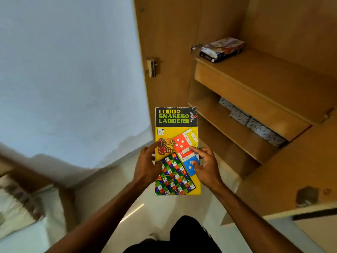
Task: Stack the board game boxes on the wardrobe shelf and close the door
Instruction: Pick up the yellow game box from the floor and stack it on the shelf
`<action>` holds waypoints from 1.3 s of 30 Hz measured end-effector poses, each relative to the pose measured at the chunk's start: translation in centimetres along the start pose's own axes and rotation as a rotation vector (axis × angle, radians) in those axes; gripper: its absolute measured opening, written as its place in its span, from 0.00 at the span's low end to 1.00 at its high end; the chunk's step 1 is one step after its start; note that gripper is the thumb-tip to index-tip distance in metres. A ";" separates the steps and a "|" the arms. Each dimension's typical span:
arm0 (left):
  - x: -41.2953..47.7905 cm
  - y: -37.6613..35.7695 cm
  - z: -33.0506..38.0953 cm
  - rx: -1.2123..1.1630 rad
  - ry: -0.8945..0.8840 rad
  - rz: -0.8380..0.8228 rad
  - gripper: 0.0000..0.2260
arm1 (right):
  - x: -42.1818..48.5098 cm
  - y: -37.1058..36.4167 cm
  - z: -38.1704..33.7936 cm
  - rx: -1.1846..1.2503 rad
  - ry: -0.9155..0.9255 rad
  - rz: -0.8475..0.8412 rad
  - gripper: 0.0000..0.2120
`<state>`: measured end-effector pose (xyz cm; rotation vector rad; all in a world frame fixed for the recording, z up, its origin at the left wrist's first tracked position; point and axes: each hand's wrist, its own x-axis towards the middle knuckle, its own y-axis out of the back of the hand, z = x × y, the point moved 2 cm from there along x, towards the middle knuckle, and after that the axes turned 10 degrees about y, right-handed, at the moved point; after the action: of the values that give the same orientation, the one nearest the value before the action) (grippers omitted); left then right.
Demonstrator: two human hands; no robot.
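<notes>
I hold a yellow board game box [176,132] marked "Ludo & Snakes & Ladders" flat in front of me, in front of the open wardrobe. My left hand [146,165] grips its left edge, thumb on the lid. My right hand [206,166] grips the right edge, fingers spread on the lid. A second game box [221,49], dark with a white and orange top, lies on the wardrobe shelf [264,79] at its left end, above and to the right of my hands.
The wardrobe door [164,42] stands open at the left, with a latch [152,67] on its inner face. A lower shelf holds grey patterned boxes [255,121]. Another open door panel [291,170] hangs at the right. A bed [18,207] lies at the lower left.
</notes>
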<state>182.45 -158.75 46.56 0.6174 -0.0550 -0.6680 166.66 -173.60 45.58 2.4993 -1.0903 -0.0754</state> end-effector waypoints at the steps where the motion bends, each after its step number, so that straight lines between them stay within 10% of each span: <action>1: 1.9 -0.4 0.9 -0.009 -0.014 -0.015 0.28 | 1.7 0.4 0.3 -0.005 0.001 0.018 0.21; 39: 71.4 -28.2 39.4 -0.130 -0.054 -0.468 0.20 | 75.9 28.6 17.0 -0.038 -0.110 0.353 0.15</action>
<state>213.56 -238.99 52.95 0.4881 0.0855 -1.1319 195.93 -251.01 49.72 2.2536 -1.5432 -0.1309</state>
